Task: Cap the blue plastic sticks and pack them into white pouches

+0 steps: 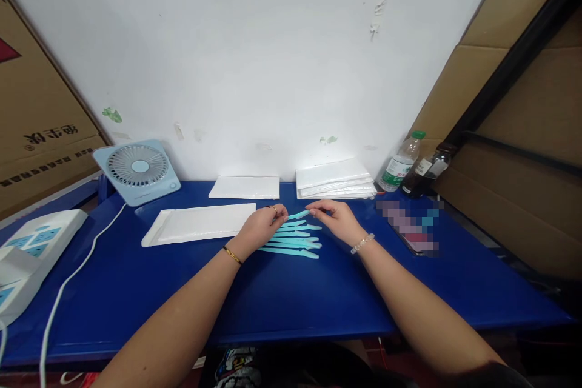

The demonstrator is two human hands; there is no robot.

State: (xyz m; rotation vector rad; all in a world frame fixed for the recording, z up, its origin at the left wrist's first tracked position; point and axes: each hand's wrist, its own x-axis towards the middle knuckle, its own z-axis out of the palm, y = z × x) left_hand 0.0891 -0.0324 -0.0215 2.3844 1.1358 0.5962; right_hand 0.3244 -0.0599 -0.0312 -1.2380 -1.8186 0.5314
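Observation:
Between my two hands stretches a thin turquoise stick (297, 216) with a slightly bent, paler end. The fingers of my left hand (262, 225) pinch its left part, and my right hand (335, 218) pinches the right end. Several like turquoise sticks (291, 242) lie side by side on the blue table (291, 297) just below, their bent ends pointing right. My left hand covers part of their left ends. Just left of that hand rests a flat white padded envelope (195, 224), its right end close behind the hand.
At the wall lie a white packet (244, 187) and a stack of white packets (334, 179). A blue fan (140, 171) and white power strip (40, 248) stand left. On the right are a clear bottle (402, 163), a dark bottle (425, 173) and a blurred phone-like object (409, 227).

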